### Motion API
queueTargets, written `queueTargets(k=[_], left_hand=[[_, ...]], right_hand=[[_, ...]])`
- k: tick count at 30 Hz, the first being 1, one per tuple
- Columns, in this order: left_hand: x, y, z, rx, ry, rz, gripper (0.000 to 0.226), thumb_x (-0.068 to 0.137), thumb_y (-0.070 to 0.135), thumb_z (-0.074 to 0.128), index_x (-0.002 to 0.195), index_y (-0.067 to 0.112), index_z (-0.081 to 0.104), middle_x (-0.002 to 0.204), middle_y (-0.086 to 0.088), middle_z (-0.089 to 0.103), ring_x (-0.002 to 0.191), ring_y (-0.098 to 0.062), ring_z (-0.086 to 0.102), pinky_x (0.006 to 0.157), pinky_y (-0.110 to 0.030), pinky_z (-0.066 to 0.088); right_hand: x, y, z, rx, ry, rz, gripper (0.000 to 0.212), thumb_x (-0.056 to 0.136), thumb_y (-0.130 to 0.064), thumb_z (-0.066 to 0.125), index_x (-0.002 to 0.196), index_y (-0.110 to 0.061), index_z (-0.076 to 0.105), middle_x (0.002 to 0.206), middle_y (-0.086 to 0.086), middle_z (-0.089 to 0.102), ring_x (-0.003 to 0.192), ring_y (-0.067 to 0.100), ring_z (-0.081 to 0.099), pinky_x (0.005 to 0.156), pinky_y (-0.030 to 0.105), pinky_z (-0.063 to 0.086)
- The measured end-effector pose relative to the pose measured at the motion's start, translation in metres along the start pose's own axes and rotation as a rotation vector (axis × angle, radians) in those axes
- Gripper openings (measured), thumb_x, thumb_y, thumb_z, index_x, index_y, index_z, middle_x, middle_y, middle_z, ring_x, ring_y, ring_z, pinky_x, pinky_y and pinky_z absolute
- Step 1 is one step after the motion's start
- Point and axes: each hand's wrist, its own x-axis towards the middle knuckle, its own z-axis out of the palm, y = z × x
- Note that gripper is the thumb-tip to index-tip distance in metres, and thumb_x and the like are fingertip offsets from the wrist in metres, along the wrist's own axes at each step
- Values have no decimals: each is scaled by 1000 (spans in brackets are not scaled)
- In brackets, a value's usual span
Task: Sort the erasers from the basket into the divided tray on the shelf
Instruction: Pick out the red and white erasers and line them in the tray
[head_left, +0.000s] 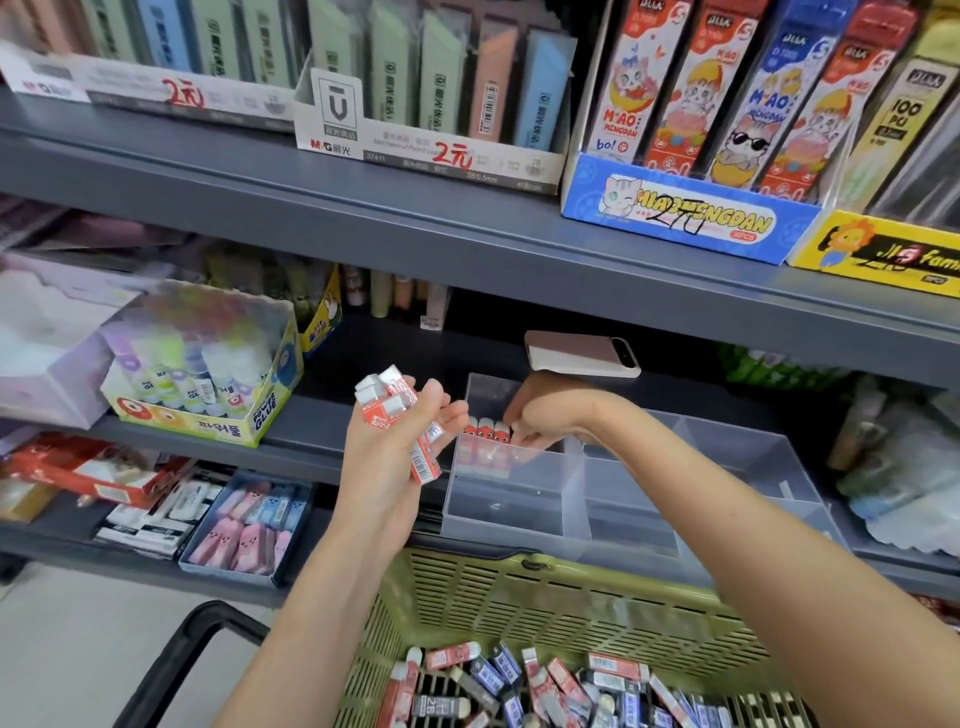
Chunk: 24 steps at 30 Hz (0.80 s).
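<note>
A bunch of red-and-white erasers (400, 415) is being gripped in the left hand (387, 457), fingers curled round it, just at 9 o'clock of the clear divided tray (623, 499) on the shelf. Their long axes are mostly running 11 to 5 o'clock, barcode labels showing.

The right hand (540, 415) is being reached into the tray's far-left compartment, fingers bent down beside a row of red erasers (485, 431) standing on end, lined up 9 to 3 o'clock. Whether anything is being pinched cannot be told; the fingertips are blurred.

The green basket (519, 597) is being seen at 6 o'clock, with loose erasers (519, 680) lying flat and pointing every way; "2B" is readable on a black one.

A phone (582, 353) is lying right behind the tray at 12 o'clock. A glue stick box (208, 374) marked "POWER GLUE" is sitting at 9 o'clock. On the shelf above, an "M&G" box (431, 140) marked "2元" is at 12 o'clock, and a blue "MIAOMENGDAN" box (685, 213) at 1 o'clock.
</note>
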Motion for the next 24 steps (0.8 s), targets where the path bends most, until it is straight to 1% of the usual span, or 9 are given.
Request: queueTargets(k=[2,4,6,8,10,15,18,21,24], left_hand=[[-1,0,1,10,-2,-3,47,68,24,73,108,8,54,78,-2,72,88,-26,71,69,-28,57],[-1,0,2,11,-2,-13,37,70,25,71,100,8,60,79,-3,73,90,-27,71,69,-27,57],[-2,0,2,-23,-35,-39,16,75,26,67,82,13,72,81,-5,74,92,-27,71,72,-28,57],[-3,1,5,-79,-84,-67,18,79,27,63,69,19,77,88,-8,74,98,-26,69,79,-31,57],[-3,3,6,-151,-86,-95,20,79,27,61,72,15,76,95,-11,74,99,-24,69,82,-32,57],[-6,5,11,-202,-118,-131,41,79,32,56,108,3,57,103,-11,72,100,-24,68,74,-30,58],[-8,6,14,-181,-169,-120,38,81,30,54,109,5,56,104,-8,72,97,-22,69,69,-29,57],[-8,3,13,-154,-205,-113,39,82,30,55,112,5,56,116,-10,68,109,-25,64,78,-31,57],[-9,-2,13,-84,-180,-92,25,80,29,59,94,10,64,104,-12,72,103,-25,67,77,-33,57]], right_hand=[[-6,0,-1,74,-30,-27,15,86,7,51,95,-5,55,94,15,56,73,19,54,77,28,50],[-11,-1,-3,50,7,-41,17,88,4,50,100,-3,60,92,14,59,65,16,55,66,24,49],[-21,-5,-2,41,128,-76,18,91,-5,50,100,2,64,85,14,65,67,22,61,62,27,51],[-32,-8,2,186,241,-206,23,92,-18,56,92,1,67,77,10,69,65,20,62,58,26,52],[-45,-15,11,411,246,-326,26,88,-25,63,84,1,66,70,9,68,58,15,59,51,24,50],[-57,-32,33,426,417,-414,19,75,-28,76,74,-12,65,65,4,68,59,13,62,61,36,55],[-60,-34,39,484,339,-438,12,78,-18,74,86,-13,66,62,-5,63,56,9,61,52,26,51],[-66,-18,27,675,258,-410,7,81,-12,72,84,-6,69,60,0,63,48,6,55,44,17,42],[-77,18,4,743,450,-277,4,77,-8,71,74,-7,70,51,-6,60,43,4,49,39,12,33]])
